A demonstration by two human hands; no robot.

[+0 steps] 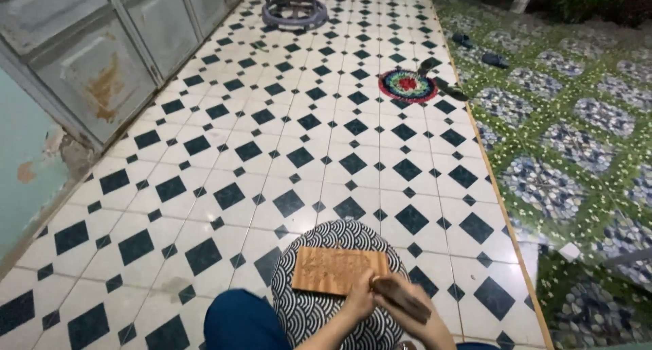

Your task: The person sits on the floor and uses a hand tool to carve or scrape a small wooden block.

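A rectangular wooden board with a carved face lies flat on a round cushion with a dark and white wave pattern, at the bottom centre of the floor. My left hand is curled against the board's lower right corner and grips its edge. Just to the right of it, my right hand is closed around a short brown wooden stick that lies slanted next to the board's right end. My blue-clad knee touches the cushion's left side.
White floor tiles with black diamonds stretch ahead. A step edge on the right drops to a green patterned floor. A round colourful mat, dark sandals, a purple ring-shaped frame and grey metal doors stand further off.
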